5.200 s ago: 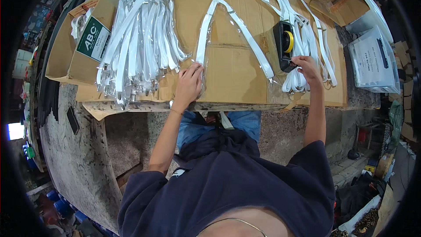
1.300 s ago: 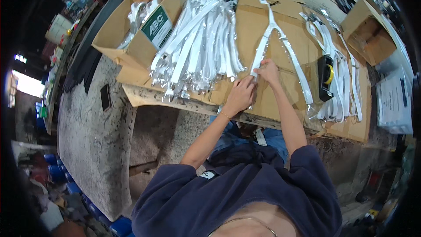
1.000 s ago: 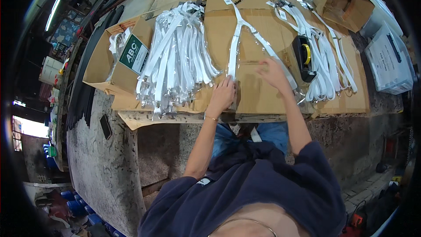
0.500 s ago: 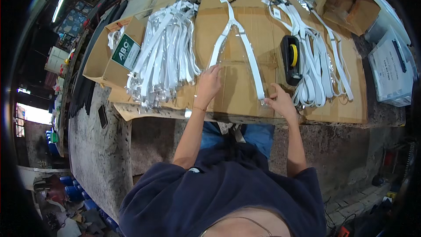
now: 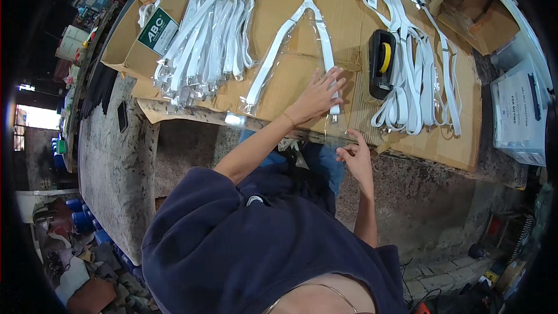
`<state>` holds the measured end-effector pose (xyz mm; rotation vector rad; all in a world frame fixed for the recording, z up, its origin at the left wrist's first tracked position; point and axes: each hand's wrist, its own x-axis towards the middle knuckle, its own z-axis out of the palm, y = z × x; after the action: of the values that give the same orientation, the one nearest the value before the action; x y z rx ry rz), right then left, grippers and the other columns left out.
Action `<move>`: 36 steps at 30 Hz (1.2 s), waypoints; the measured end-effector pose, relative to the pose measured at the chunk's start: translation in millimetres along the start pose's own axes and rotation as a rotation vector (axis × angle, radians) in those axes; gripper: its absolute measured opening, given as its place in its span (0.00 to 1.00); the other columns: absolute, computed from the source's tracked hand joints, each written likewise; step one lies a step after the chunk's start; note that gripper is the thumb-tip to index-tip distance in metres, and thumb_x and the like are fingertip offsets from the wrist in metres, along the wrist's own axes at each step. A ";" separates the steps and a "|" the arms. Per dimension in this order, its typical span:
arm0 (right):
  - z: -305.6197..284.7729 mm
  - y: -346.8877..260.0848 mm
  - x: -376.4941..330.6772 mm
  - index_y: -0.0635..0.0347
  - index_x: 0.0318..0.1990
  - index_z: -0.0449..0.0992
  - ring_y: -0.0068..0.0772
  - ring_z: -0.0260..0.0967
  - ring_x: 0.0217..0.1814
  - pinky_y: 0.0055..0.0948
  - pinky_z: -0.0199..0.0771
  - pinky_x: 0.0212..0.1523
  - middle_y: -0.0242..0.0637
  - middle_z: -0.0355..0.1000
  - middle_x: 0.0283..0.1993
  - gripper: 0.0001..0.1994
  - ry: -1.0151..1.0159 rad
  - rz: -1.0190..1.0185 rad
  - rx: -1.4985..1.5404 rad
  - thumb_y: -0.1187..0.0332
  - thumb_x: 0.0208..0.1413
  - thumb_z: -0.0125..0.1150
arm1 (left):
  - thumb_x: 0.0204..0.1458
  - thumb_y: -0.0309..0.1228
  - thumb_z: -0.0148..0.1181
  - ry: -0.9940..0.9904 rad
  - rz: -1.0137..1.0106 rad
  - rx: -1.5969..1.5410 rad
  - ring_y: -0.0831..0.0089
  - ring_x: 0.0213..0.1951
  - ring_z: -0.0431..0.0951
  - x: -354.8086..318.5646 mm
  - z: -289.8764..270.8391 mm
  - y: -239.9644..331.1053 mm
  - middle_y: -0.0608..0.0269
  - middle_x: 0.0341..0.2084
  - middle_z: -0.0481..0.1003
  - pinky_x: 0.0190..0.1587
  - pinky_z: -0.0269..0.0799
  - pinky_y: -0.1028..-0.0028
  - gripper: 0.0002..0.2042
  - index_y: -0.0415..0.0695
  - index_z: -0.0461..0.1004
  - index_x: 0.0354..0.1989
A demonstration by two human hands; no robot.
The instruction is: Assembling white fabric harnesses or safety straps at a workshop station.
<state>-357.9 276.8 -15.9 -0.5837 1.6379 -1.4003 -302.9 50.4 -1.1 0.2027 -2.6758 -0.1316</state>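
Note:
A white Y-shaped pair of suspenders (image 5: 279, 46) lies inside a clear plastic bag (image 5: 290, 75) on the cardboard-covered table (image 5: 442, 145). My left hand (image 5: 317, 96) presses flat on the bag's lower right part, fingers spread, over one strap's end. My right hand (image 5: 356, 160) is just below the table's front edge, with thumb and fingers curled around the bag's overhanging open end.
A heap of white straps (image 5: 203, 29) lies to the left beside a cardboard box with a green label (image 5: 154, 32). A black tape dispenser with a yellow roll (image 5: 381, 61) and more white straps (image 5: 412, 75) lie to the right. Beyond are an open cardboard box (image 5: 471, 6) and a clear plastic case (image 5: 517, 110).
My left hand slid right onto the bag's lower right part. My right hand came off the tabletop and dropped to the bag's edge below the table's front.

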 end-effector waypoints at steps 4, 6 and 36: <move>-4.6 -7.4 -0.4 0.62 0.60 0.60 0.23 0.73 0.26 0.21 0.71 0.28 0.38 0.74 0.26 0.27 -0.001 -0.017 -0.019 0.83 0.50 0.58 | 0.49 0.25 0.57 0.100 0.049 -0.285 0.57 0.55 0.68 -24.3 -12.5 10.9 0.54 0.51 0.68 0.56 0.65 0.60 0.17 0.42 0.71 0.50; -6.6 -8.8 1.1 0.63 0.59 0.61 0.24 0.74 0.28 0.21 0.72 0.28 0.38 0.73 0.28 0.27 -0.046 -0.003 0.061 0.84 0.50 0.58 | 0.45 0.21 0.57 0.051 0.102 -0.341 0.57 0.53 0.70 -41.1 -8.5 9.7 0.55 0.49 0.70 0.54 0.67 0.62 0.18 0.41 0.72 0.48; -19.8 -67.2 40.0 0.58 0.49 0.74 0.42 0.63 0.57 0.34 0.68 0.50 0.42 0.67 0.56 0.23 -0.119 -0.685 -0.655 0.80 0.41 0.63 | 0.43 0.22 0.66 0.214 -0.102 -0.693 0.59 0.47 0.74 -61.9 -11.9 52.0 0.58 0.42 0.75 0.49 0.69 0.65 0.12 0.41 0.75 0.38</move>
<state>-407.2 238.1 35.0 -1.6967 1.8789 -1.2061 -249.0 111.0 -10.5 0.1184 -2.2508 -0.9834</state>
